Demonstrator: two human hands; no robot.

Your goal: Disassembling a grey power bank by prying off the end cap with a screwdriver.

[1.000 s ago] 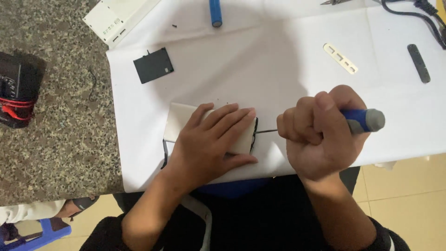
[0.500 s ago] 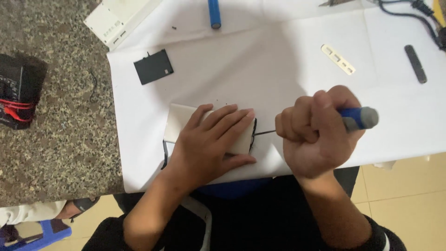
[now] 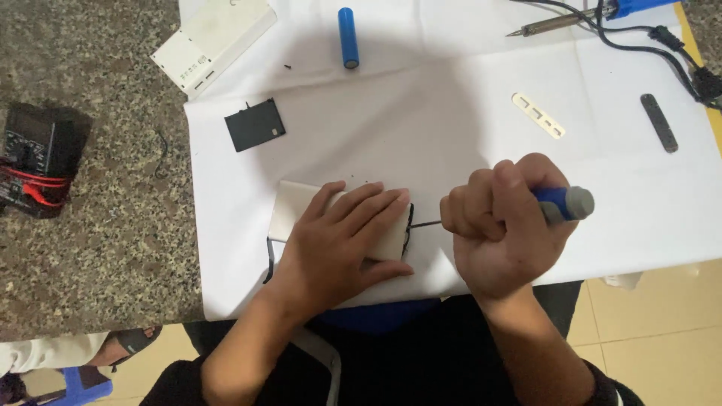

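**Q:** What surface do we see beneath our hands?

**A:** Speckled granite forms the desk [image 3: 98, 248], with a white paper sheet [image 3: 451, 113] spread over its right part.

**Q:** How do our hands stand?

**A:** Our left hand [image 3: 342, 240] lies flat, fingers spread, pressing down on a white rectangular case [image 3: 289, 207] near the sheet's front edge. Our right hand [image 3: 504, 225] is closed in a fist around a blue-handled screwdriver [image 3: 564, 203]; its thin shaft runs level to the case's right end, where a dark rim shows.

**Q:** What else do we label?

**A:** A blue cylindrical cell [image 3: 347, 36] and a black flat rectangle [image 3: 256, 124] lie farther back, a second white case [image 3: 214, 41] at the sheet's corner, a multimeter [image 3: 34, 158] at far left, a soldering iron [image 3: 549, 24] and two narrow strips [image 3: 538, 115] at right.
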